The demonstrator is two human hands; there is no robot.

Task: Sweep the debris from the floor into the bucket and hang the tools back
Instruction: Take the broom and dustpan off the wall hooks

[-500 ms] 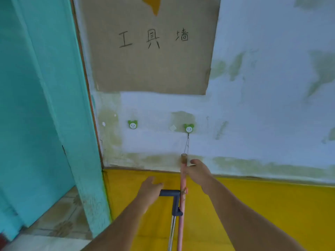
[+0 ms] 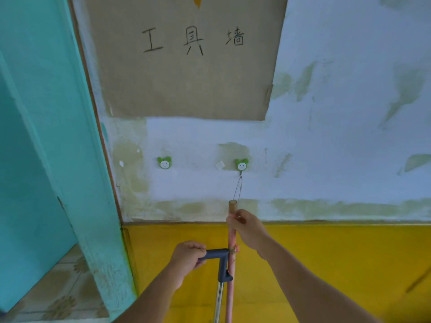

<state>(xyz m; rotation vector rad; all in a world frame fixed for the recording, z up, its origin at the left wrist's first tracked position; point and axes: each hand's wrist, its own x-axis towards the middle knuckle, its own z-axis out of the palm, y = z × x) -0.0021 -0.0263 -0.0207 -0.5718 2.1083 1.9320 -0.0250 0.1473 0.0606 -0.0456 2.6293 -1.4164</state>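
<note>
Right hand: fingers wrapped round the broom stick, just below its top. The stick is a round pole in a pink sleeve with a bare wooden tip, standing near-vertical against the wall. A thin wire loop runs from the wooden tip up to the right hook and its top sits at the hook's prong.

Left hand: fingers curled round the dustpan handle, a dark grey matte plastic L-shaped grip on a shiny chrome tube. The grip's corner touches the pink stick.

Left hook is bare. Both hooks are small round white smiley discs with green ears.

The wall is rough whitewashed plaster with greenish patches, over a glossy yellow lower band. Above the hooks is a brown cardboard sheet with handwritten black characters. Teal door frame at left, patterned floor tiles beyond it. Bucket and broom head are out of frame.
</note>
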